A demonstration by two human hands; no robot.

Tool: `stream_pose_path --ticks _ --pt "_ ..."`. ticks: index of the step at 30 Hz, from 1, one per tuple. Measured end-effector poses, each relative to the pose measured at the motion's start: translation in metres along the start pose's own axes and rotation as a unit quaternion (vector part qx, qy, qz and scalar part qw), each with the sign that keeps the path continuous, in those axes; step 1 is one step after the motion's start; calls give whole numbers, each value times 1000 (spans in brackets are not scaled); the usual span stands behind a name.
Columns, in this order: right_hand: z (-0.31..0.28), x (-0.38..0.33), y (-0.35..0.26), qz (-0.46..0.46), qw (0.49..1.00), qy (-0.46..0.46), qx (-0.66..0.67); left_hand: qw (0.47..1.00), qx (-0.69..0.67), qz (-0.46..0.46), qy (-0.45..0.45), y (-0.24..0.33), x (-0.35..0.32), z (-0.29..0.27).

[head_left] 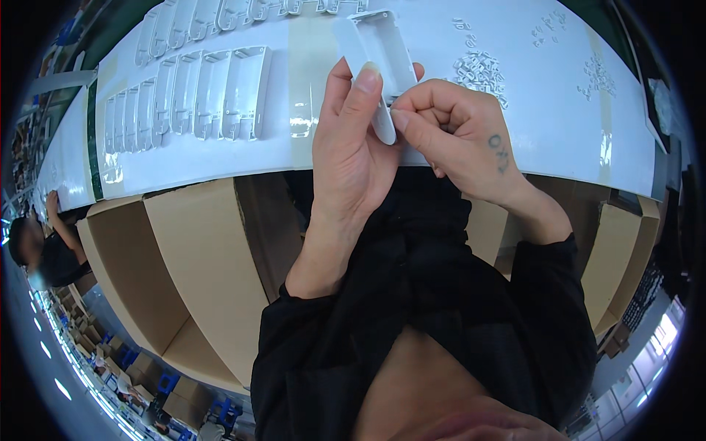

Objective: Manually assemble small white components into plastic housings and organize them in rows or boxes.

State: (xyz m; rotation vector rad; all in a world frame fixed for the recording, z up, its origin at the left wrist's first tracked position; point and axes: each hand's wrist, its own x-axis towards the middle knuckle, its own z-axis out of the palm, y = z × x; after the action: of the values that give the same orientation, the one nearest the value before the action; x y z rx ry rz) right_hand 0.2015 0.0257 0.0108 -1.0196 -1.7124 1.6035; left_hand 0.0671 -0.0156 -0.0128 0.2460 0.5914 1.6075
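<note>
One open cardboard box [184, 279] sits nearest, below the table [243, 158]. Above its edge, the left hand [353, 154] grips one white plastic shell [382, 51], while the right hand [456, 136] pinches at its lower end. Beyond, two rows of identical glossy shells [198, 95] and three heaps of small clips [482, 72].

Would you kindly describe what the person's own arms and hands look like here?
Both hands are bare, without gloves or rings. The right hand carries a small dark tattoo on its back. Black long sleeves are pushed back, leaving the wrists uncovered; the left hand shows no markings.
</note>
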Motion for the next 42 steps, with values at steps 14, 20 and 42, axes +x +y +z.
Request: stream_pose_path --ticks 14,20,42 --pt "7 -7 5 24 996 14 86 1000 19 -1 -21 -7 -2 -12" --pt "15 -14 13 9 990 49 131 999 -34 1 -37 -12 0 -10" --pt "-89 23 7 -208 850 30 -483 990 108 59 69 36 -24 -33"
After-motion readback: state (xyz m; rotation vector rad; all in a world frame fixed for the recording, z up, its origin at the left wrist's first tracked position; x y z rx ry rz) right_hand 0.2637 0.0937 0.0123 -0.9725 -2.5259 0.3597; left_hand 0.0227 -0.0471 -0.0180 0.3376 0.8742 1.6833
